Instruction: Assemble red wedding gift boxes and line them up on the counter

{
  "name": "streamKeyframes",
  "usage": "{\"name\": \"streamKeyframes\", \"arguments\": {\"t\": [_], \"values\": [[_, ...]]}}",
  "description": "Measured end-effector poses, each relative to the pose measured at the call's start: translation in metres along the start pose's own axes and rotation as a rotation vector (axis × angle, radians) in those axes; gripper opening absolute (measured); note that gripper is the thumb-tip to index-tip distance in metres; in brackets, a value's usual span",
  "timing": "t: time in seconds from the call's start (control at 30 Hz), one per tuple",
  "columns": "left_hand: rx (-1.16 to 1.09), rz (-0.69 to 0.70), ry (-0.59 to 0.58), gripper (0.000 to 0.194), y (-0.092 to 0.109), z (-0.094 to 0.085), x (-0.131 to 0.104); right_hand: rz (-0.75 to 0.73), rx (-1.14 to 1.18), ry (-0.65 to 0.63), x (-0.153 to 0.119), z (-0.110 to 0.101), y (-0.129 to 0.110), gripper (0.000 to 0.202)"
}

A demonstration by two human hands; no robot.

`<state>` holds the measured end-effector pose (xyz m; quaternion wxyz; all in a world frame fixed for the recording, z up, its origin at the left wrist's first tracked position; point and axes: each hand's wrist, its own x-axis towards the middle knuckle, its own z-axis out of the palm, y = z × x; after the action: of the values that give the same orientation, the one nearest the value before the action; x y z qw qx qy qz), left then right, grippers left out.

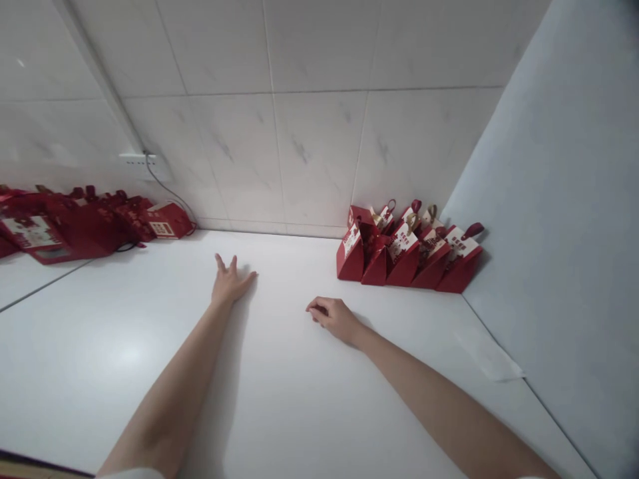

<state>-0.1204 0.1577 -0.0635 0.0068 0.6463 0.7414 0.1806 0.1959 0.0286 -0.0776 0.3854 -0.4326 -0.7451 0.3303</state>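
Observation:
My left hand (229, 279) is over the white tabletop (284, 379), fingers spread and holding nothing. To its right, my right hand (335, 318) is closed with the thumb and fingertips close together; whether anything small is between them cannot be made out. Behind and to the right of it stands a group of red gift boxes (402, 256) with white labels and ribbon loops, packed side by side near the wall. Neither hand touches them. A single red box (170, 221) with a square label lies behind and to the left of my left hand.
More red boxes and bags (84, 229) crowd the back left. A power strip (144, 166) with a grey cable hangs on the tiled wall (319, 146). At the right lies a thin white sheet (492, 356) beside the pale side panel (564, 233).

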Motion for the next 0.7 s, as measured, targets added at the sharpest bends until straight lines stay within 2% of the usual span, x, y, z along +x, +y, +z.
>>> {"name": "streamKeyframes", "arguments": {"t": [0.07, 0.13, 0.2, 0.27, 0.33, 0.37, 0.4, 0.47, 0.53, 0.6, 0.7], "values": [[-0.087, 0.153, 0.014, 0.096, 0.022, 0.007, -0.008, -0.058, -0.062, 0.089, 0.001, 0.000, 0.001, 0.017], [-0.106, 0.371, -0.108, 0.081, 0.042, 0.013, -0.018, -0.109, -0.110, 0.194, 0.004, -0.002, 0.004, 0.020], [-0.071, 0.520, -0.224, 0.067, 0.059, 0.017, -0.029, -0.145, -0.140, 0.313, 0.010, -0.009, 0.008, 0.026], [-0.044, 0.587, -0.269, 0.064, 0.074, 0.019, -0.040, -0.175, -0.180, 0.503, 0.021, -0.021, 0.010, 0.037], [-0.037, 0.642, -0.301, 0.066, 0.087, 0.020, -0.053, -0.214, -0.264, 0.816, 0.038, -0.040, 0.009, 0.048], [-0.037, 0.666, -0.314, 0.067, 0.092, 0.019, -0.059, -0.191, -0.275, 0.900, 0.048, -0.049, 0.007, 0.054], [-0.043, 0.685, -0.321, 0.067, 0.098, 0.018, -0.066, -0.127, -0.267, 0.922, 0.057, -0.059, 0.005, 0.059], [-0.099, 0.694, -0.310, 0.068, 0.105, 0.015, -0.076, 0.117, -0.235, 0.840, 0.072, -0.075, -0.002, 0.065], [-0.228, 0.660, -0.262, 0.068, 0.108, 0.010, -0.084, 0.217, -0.215, 0.721, 0.080, -0.087, -0.011, 0.053], [-0.420, 0.593, -0.188, 0.070, 0.106, 0.004, -0.088, 0.208, -0.209, 0.562, 0.079, -0.094, -0.022, 0.039], [-0.713, 0.518, -0.116, 0.084, 0.097, -0.011, -0.090, 0.114, -0.195, 0.266, 0.065, -0.101, -0.043, 0.026]]}}
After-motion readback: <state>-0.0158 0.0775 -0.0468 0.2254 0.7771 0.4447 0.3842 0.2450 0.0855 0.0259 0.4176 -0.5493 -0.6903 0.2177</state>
